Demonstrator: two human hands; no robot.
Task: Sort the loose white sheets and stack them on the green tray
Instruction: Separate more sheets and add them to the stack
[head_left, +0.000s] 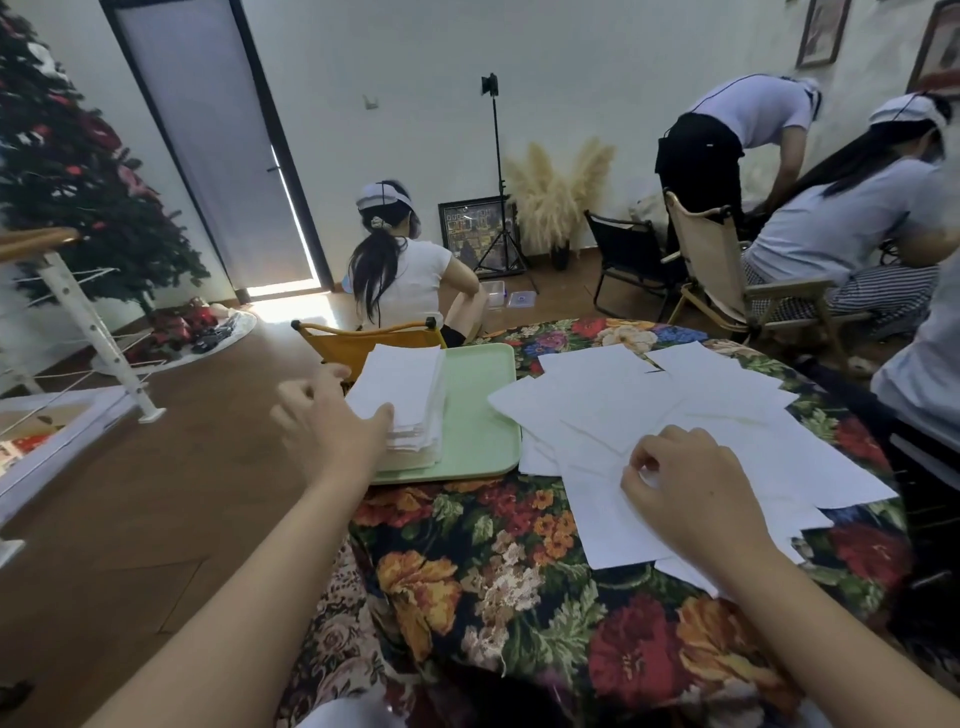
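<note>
Left hand, fingers spread, touches the stack of sheets on the green tray; right hand pinches a loose sheet among those scattered right, on the bench.

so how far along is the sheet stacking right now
Done: a thick stack of sheets sits on the green tray. In hand: the left hand touches that stack, while the right hand pinches a loose sheet. Left: many loose sheets spread over the floral tablecloth.
</note>
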